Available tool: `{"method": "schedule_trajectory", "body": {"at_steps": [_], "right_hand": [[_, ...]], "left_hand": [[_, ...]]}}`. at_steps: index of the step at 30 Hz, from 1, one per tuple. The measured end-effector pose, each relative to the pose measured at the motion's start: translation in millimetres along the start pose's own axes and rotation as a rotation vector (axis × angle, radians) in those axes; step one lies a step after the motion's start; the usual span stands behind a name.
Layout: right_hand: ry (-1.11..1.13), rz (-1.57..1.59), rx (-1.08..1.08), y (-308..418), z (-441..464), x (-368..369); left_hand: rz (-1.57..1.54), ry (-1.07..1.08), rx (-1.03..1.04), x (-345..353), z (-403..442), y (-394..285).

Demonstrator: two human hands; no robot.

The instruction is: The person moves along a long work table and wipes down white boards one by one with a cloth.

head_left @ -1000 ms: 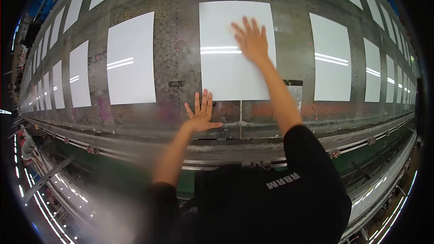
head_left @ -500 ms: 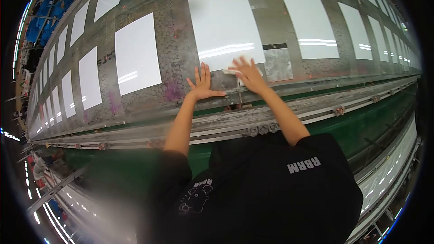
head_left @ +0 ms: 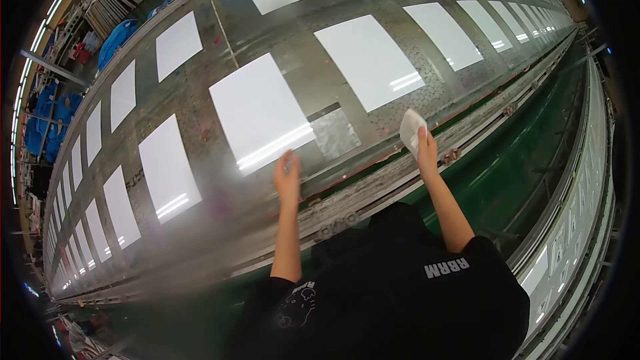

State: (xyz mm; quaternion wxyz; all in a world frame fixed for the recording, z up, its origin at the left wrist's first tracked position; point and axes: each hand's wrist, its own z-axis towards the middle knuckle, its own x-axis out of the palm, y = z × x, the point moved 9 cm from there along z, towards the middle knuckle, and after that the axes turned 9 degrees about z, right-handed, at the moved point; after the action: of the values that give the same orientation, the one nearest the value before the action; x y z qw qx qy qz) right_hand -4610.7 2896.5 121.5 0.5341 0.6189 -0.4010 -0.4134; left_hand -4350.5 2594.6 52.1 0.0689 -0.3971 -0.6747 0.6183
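My right hand [head_left: 427,153] is raised over the table's near edge, closed on a folded white cloth [head_left: 412,131] that stands up above the fingers. My left hand [head_left: 287,177] is at the lower right corner of a glossy white sheet [head_left: 257,110], with its fingers curled together. Whether anything small is inside them I cannot make out. Another white sheet [head_left: 370,60] lies flat to the right, beyond the cloth. Between these two sheets is a pale grey rectangular patch [head_left: 337,135] with a dark strip along its top.
The long grey table [head_left: 220,40] bears rows of white sheets stretching both ways. A metal rail [head_left: 393,190] with clamps runs along its near side, above a green floor [head_left: 493,193]. Behind me stands another long table [head_left: 567,227]. Blue covers [head_left: 119,43] hang at the far left.
My view has turned and shifted right along the table. My right hand has lifted the cloth off the surface and moved right. My left hand, earlier spread flat, is now curled.
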Motion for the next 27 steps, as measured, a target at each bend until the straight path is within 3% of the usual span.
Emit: {"method": "schedule_trajectory", "body": {"at_steps": [2,3,6,8,14,16,22,27], "right_hand": [[-0.056,-0.127,-0.060,2.8,46.9,-12.4],[0.035,-0.177,-0.175,13.4,66.7,2.6],[0.327,-0.526,-0.628,13.5,112.8,64.8],[0.621,-0.838,-0.838,-39.6,127.6,104.9],[0.951,-0.882,-0.867,-58.9,158.7,138.8],[0.891,-0.923,-0.931,-52.9,204.2,170.8],[0.644,-0.854,-0.860,-46.0,351.2,258.6],[0.650,-0.863,-0.899,-45.9,306.7,212.2]], "left_hand": [[0.246,0.144,0.255,85.8,-11.0,-61.5],[0.439,0.160,0.402,128.1,-15.0,-84.2],[0.598,-0.049,0.550,213.8,-1.8,-116.8],[0.648,-0.131,0.431,250.0,18.0,-108.0],[0.809,-0.194,0.319,265.3,21.3,-103.4],[0.821,-0.170,0.294,265.3,14.1,-103.6],[0.864,-0.161,0.290,264.9,20.0,-108.1],[0.892,-0.119,0.235,264.0,20.5,-104.6]]}}
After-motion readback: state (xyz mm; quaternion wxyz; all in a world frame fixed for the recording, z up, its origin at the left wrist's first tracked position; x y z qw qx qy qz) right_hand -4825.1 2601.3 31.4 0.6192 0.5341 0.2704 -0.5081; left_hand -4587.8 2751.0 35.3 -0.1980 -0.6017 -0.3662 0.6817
